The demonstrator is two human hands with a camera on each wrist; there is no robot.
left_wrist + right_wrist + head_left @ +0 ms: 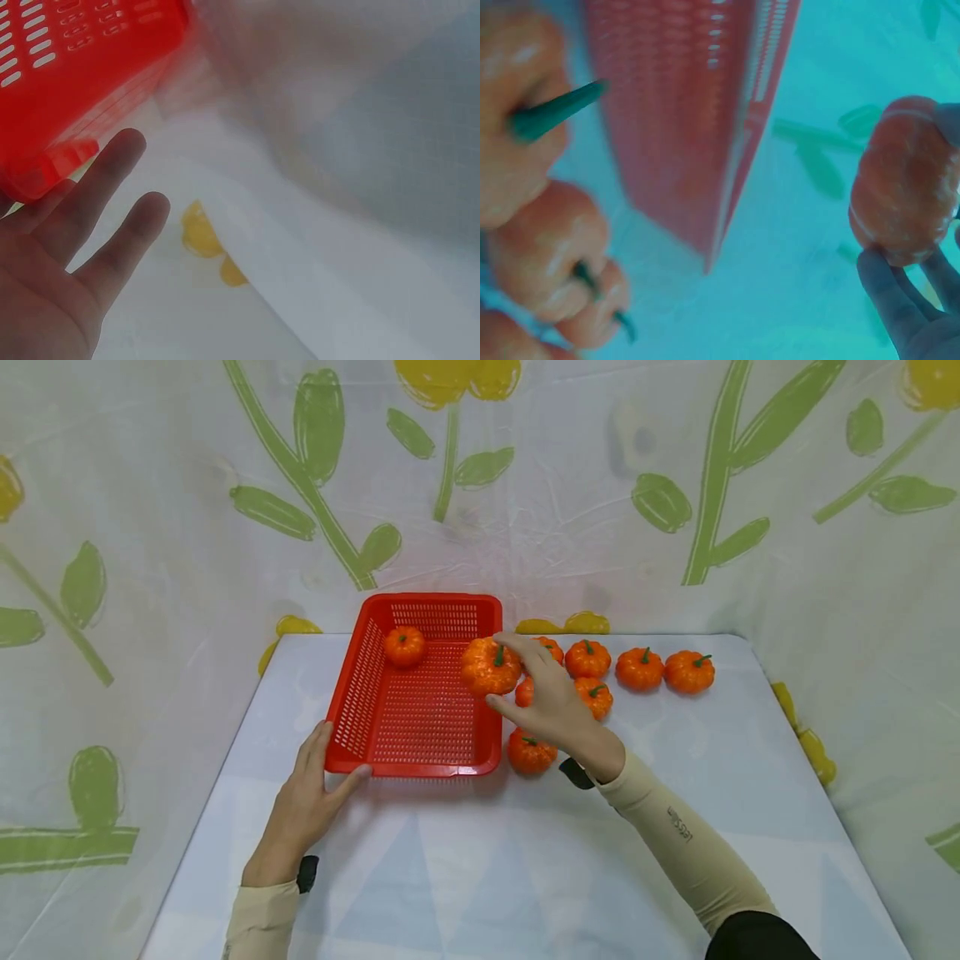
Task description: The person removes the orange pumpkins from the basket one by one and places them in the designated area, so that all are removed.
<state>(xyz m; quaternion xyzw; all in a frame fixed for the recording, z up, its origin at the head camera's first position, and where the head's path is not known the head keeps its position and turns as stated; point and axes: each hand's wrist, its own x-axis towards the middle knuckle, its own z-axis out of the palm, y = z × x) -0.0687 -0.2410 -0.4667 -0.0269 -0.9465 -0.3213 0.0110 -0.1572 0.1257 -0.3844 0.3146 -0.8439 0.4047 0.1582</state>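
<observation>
In the head view my right hand (551, 702) grips a small orange pumpkin (489, 668) with a green stem, held up over the right rim of the red basket (427, 770). The right wrist view shows the same pumpkin (906, 180) between thumb and fingertips, beside the basket wall (667, 112). Another pumpkin (405, 647) lies inside the basket, towards its back left. At the basket's front left corner is my left hand (300, 797), fingers straight along the outer side and thumb at the front rim. The left wrist view has those spread fingers (97, 180) beside the red wall.
Several pumpkins (640, 669) stand on the white table (675, 777) right of the basket, some partly hidden behind my right hand. One pumpkin (531, 752) sits close to the basket's front right corner. A flower-printed curtain (562, 527) rises behind the table.
</observation>
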